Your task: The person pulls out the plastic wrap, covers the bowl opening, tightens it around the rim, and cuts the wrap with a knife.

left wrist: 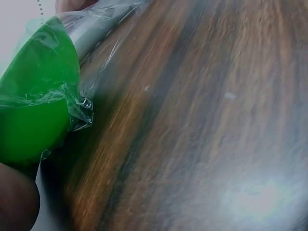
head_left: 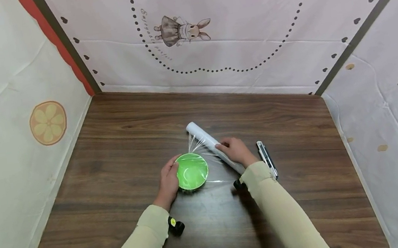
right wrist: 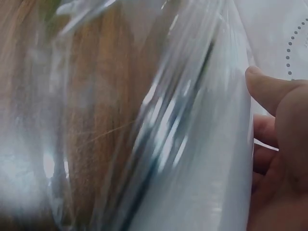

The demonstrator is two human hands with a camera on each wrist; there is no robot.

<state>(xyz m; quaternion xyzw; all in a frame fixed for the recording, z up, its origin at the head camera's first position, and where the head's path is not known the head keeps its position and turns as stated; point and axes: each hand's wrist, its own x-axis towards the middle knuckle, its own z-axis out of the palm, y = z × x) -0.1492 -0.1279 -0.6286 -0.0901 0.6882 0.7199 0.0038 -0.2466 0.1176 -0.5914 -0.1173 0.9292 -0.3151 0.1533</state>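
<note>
A green bowl (head_left: 192, 171) sits near the middle of the table with clear cling film stretched over its mouth. My left hand (head_left: 168, 180) grips the bowl's left side, thumb at the rim. Crumpled film (left wrist: 82, 113) bunches under the rim in the left wrist view. To the right, a white roll of cling film (head_left: 202, 135) lies slantwise, and my right hand (head_left: 239, 151) holds it around its middle. In the right wrist view the thumb presses the roll's edge, with the other fingers partly hidden behind it. Creased film (right wrist: 163, 125) runs from the roll towards the bowl.
A slim silver-and-black tool (head_left: 267, 160), resembling a utility knife, lies just right of the right hand. The brown wooden table (head_left: 118, 153) is bordered by white printed sheets (head_left: 244, 14) at the back and both sides.
</note>
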